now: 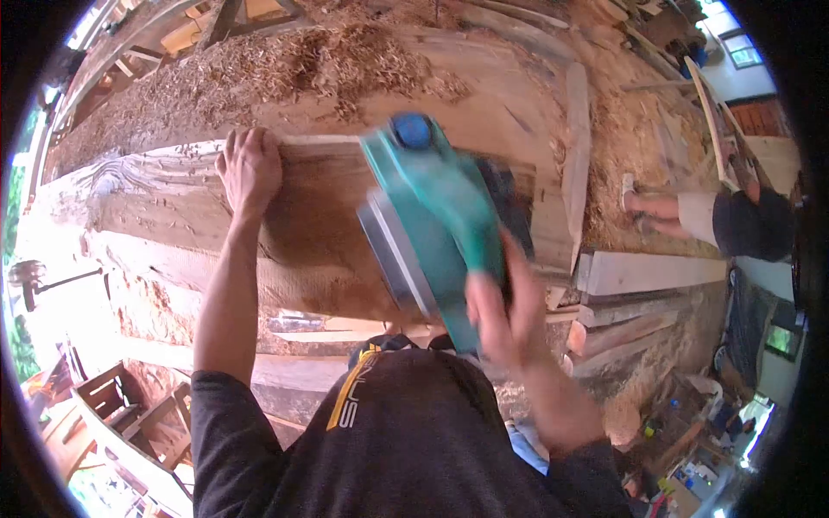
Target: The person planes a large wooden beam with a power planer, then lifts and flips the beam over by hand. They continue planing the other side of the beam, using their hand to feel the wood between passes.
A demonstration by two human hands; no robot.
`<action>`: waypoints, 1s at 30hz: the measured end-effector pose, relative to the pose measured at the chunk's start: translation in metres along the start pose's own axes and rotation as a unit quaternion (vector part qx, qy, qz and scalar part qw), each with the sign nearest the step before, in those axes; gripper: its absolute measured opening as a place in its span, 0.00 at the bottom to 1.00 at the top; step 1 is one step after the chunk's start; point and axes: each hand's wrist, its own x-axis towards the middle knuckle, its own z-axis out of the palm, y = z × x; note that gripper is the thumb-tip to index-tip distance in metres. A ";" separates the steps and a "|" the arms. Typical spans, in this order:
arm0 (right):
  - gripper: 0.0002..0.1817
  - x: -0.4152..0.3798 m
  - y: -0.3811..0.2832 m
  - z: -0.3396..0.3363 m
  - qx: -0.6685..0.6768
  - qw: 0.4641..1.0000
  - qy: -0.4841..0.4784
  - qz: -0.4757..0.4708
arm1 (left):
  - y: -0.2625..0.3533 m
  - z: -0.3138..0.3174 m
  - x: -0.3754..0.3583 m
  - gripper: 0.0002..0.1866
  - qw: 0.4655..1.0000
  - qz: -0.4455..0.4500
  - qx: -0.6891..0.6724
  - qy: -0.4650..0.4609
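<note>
A green electric planer (432, 198) with a blue front knob lies slantwise over a broad wooden board (328, 207). My right hand (509, 319), smeared by motion, is closed around the planer's rear handle. To the left, my left hand (249, 168) grips the board's far edge, its fingers bent over the rim. Rough, wavy grain shows on the board's left part, and its middle is smooth brown. The planer's underside and the wood beneath it are hidden.
Wood shavings (345, 69) are heaped beyond the board. Stacked timber (648, 276) lies to the right, where another person (734, 216) stands near long planks. A wooden chair frame (129, 414) is at lower left, and a cluttered bench (699, 466) is at lower right.
</note>
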 end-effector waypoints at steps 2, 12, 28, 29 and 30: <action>0.28 0.055 -0.006 0.013 0.035 0.999 -0.010 -0.033 | 0.003 -0.012 0.002 0.19 0.999 -0.010 -0.017 -0.043; 0.33 -0.110 0.024 -0.032 0.037 0.998 0.003 0.057 | -0.007 0.003 0.003 0.22 1.000 -0.006 0.001 -0.031; 0.31 -0.051 0.009 -0.001 0.063 0.995 0.048 0.057 | 0.005 -0.004 0.001 0.22 0.999 -0.016 0.022 -0.033; 0.31 -0.029 0.008 0.002 0.066 0.996 0.052 0.038 | 0.006 -0.005 0.000 0.22 0.999 -0.025 0.018 -0.039; 0.30 -0.007 0.005 0.005 0.048 0.997 0.054 0.014 | 0.008 -0.007 0.001 0.22 0.998 -0.031 0.016 -0.045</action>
